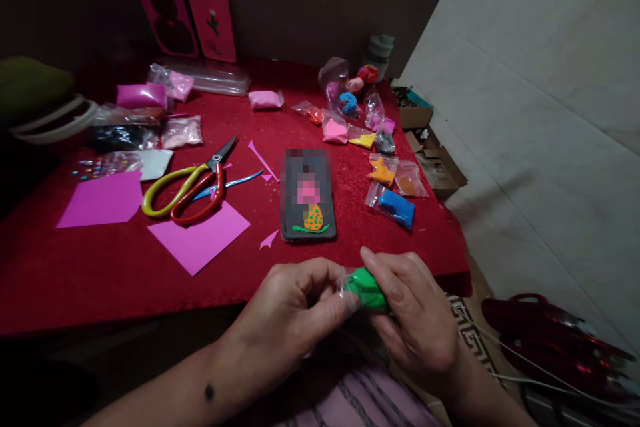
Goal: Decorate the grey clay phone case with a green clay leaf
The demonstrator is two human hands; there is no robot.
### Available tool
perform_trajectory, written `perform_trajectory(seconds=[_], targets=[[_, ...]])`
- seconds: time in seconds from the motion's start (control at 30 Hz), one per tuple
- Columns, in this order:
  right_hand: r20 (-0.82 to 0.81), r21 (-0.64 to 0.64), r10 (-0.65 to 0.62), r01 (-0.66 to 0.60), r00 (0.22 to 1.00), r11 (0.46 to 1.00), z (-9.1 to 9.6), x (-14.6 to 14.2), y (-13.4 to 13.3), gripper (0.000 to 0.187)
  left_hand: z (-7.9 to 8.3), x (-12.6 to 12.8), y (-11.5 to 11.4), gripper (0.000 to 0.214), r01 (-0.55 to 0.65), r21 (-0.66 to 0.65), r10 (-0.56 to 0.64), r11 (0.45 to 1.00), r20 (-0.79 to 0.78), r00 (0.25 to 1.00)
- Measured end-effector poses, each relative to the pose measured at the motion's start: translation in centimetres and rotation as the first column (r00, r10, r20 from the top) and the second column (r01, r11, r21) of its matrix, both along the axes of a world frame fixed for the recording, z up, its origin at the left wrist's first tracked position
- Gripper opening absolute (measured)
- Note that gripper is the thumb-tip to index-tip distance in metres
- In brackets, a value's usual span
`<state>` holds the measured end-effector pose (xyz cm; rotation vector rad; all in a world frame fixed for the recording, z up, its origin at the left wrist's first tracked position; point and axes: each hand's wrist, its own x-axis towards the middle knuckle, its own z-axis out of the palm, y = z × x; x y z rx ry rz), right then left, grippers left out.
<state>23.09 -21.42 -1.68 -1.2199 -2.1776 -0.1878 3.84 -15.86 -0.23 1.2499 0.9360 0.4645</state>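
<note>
Between my two hands, just off the table's front edge, is a clear plastic bag of green modelling clay [367, 288]. My left hand [310, 297] pinches the bag's end between thumb and fingers. Wrapped round the filled part is my right hand [417, 310], its thumb on top. Beyond them a dark phone case [325, 173] lies on the red cloth. It carries an orange clay shape with green dots [313, 217] and a green strip below; its upper part is blurred by pixels.
Red-and-yellow-handled scissors [200, 190] lie at left on pink sheets [197, 237], beside a blue tool [240, 180]. Several clay bags, one blue [395, 208], are at right. Two pink phone cases [207, 10] lean at the back. Cardboard boxes [440, 167] stand past the right edge.
</note>
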Motion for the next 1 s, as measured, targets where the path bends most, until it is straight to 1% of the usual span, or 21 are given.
perform_trajectory(seconds=[0.1,0.17,0.27,0.37,0.47,0.53,0.57,0.7,0.77,0.9,0.97,1.0], targets=[[-0.001,-0.012,0.001,-0.001,1.000,1.000,-0.1,0.0,0.0,0.070,0.0,0.1,0.0,0.022,0.061,-0.083,-0.059,0.995,0.025,0.998],[-0.024,-0.029,0.004,-0.005,1.000,1.000,-0.1,-0.1,0.1,0.069,0.2,0.2,0.1,0.020,0.078,-0.098,-0.074,0.992,0.047,0.996],[-0.079,-0.067,0.021,-0.026,0.997,0.997,0.2,-0.2,0.3,0.064,0.5,0.2,0.1,0.020,0.098,-0.086,-0.093,0.991,0.063,0.994],[-0.128,-0.085,-0.002,-0.008,0.992,0.996,0.2,-0.2,0.5,0.060,0.7,0.0,0.1,0.018,0.032,0.011,-0.032,0.999,0.047,0.998],[-0.156,-0.096,-0.043,0.028,0.987,0.995,0.0,-0.3,0.6,0.057,0.8,-0.2,0.2,0.019,-0.038,0.177,0.035,0.983,0.020,0.999],[-0.175,-0.106,-0.068,0.050,0.982,0.993,-0.2,-0.3,0.7,0.058,0.8,-0.4,0.4,0.019,-0.034,0.271,0.039,0.962,-0.012,0.999],[-0.186,-0.110,-0.076,0.056,0.980,0.992,-0.3,-0.3,0.7,0.059,0.8,-0.5,0.5,0.019,-0.015,0.296,0.026,0.955,-0.031,0.999],[-0.230,-0.124,-0.066,0.038,0.971,0.992,-0.2,-0.4,0.9,0.063,0.6,-0.6,1.0,0.022,0.090,0.320,-0.067,0.943,-0.083,0.994],[-0.225,-0.142,-0.035,0.003,0.974,0.990,0.0,-0.6,1.1,0.063,0.4,-0.5,1.0,0.023,0.107,0.358,-0.079,0.927,-0.090,0.993],[-0.138,-0.156,0.007,-0.029,0.990,0.987,0.5,-0.8,1.6,0.045,0.1,-0.3,1.0,0.023,0.128,0.393,-0.103,0.911,-0.083,0.991],[-0.121,-0.153,0.027,-0.046,0.992,0.987,0.7,-0.9,1.7,0.036,0.1,-0.3,1.1,0.019,0.127,0.379,-0.112,0.917,-0.061,0.992],[-0.130,-0.161,0.039,-0.060,0.991,0.985,0.8,-1.0,1.7,0.033,0.1,-0.4,1.1,0.017,0.120,0.344,-0.114,0.931,-0.038,0.993]])
